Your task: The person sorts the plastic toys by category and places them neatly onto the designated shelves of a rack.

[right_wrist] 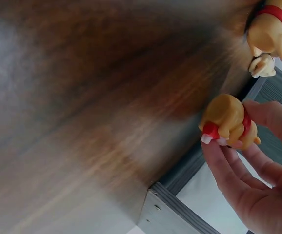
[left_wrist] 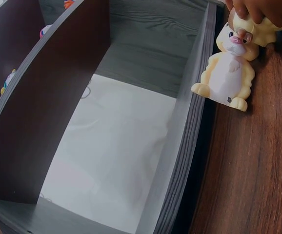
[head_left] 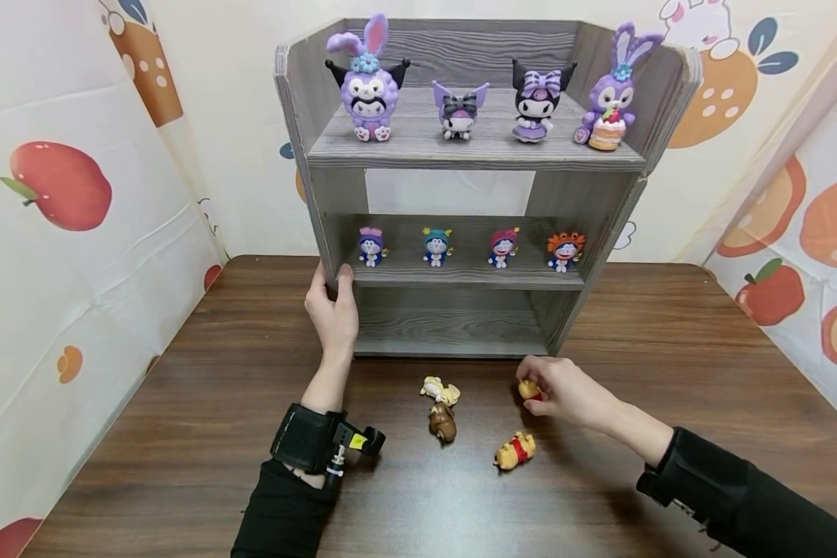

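My left hand [head_left: 335, 314] holds the lower left side panel of a grey wooden shelf [head_left: 467, 159], its thumb on the front edge. My right hand [head_left: 568, 394] pinches a small yellow bear figurine [right_wrist: 224, 117] with red on it between thumb and fingers, just in front of the shelf's lower right corner. Another yellow bear figurine [head_left: 514, 451] in a red top lies on the table nearer to me. Left of it lie a cream figurine [head_left: 441, 390] and a brown figurine [head_left: 442, 423], close together.
On the top level stand several purple and black figurines, with a purple rabbit-eared one [head_left: 610, 97] at the right. Several small blue figurines, including an orange-maned one [head_left: 565, 249], line the middle level. The shelf stands on a brown wooden table [head_left: 202, 434] between printed cloth walls.
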Demonstrator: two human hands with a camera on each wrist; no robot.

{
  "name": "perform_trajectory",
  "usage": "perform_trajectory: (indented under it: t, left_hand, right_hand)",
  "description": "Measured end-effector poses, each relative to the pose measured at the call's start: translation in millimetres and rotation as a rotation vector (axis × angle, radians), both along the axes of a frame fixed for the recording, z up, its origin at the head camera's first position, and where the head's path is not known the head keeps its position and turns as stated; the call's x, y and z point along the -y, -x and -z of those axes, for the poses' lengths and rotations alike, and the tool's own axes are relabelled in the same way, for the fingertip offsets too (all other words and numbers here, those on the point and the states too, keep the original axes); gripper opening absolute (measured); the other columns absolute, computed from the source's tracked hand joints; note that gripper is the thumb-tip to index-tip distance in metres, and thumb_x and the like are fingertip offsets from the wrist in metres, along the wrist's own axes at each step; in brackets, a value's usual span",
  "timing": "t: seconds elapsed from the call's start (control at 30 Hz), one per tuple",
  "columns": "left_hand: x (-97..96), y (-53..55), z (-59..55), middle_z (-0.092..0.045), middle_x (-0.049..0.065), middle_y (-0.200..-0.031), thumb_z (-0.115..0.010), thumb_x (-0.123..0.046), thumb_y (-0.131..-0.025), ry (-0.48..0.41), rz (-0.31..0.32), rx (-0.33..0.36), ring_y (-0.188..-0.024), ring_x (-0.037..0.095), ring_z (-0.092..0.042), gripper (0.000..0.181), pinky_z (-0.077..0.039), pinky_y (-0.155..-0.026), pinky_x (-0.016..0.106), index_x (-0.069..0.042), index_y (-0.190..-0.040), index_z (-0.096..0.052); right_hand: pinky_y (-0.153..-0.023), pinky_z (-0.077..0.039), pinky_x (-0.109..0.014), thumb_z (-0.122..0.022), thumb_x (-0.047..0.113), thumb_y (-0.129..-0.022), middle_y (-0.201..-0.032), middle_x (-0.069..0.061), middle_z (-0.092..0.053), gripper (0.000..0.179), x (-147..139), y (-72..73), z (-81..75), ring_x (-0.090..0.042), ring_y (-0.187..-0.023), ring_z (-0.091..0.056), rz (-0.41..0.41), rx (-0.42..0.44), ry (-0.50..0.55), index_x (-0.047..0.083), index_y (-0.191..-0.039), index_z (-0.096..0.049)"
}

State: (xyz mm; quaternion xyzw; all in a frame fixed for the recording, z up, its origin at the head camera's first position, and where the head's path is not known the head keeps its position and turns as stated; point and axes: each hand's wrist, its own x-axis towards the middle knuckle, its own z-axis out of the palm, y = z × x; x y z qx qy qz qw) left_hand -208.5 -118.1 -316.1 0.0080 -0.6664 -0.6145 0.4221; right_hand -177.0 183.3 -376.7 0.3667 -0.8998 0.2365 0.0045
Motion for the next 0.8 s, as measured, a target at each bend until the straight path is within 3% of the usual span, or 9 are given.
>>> perform_trajectory:
  t: [0.5, 0.8]
  left_hand:
    - [-0.1, 0.4, 0.1, -0.047, 0.006, -0.065, -0.049, 0.0, -0.083, 0.0, 0.004, -0.009, -0.059, 0.009, -0.038, 0.015, -0.03, -0.057, 0.022, 0.011, -0.088, -0.057]
    - [0.3, 0.7, 0.5, -0.046, 0.005, -0.064, -0.05, 0.0, -0.082, 0.001, -0.002, -0.014, -0.059, 0.009, -0.038, 0.015, -0.032, -0.058, 0.026, 0.011, -0.088, -0.058]
  right_hand:
    - [-0.051, -0.04, -0.02, -0.074, 0.005, -0.066, -0.071, 0.006, -0.047, 0.028, -5, -6.5, 4.5, -0.01, -0.061, -0.047, 0.029, -0.026, 0.022, 0.005, -0.087, -0.054]
    - [-0.053, -0.042, -0.022, -0.075, 0.004, -0.064, -0.074, 0.007, -0.048, 0.027, -11, -14.3, 3.1, -0.006, -0.065, -0.046, 0.031, -0.035, 0.008, 0.011, -0.08, -0.055]
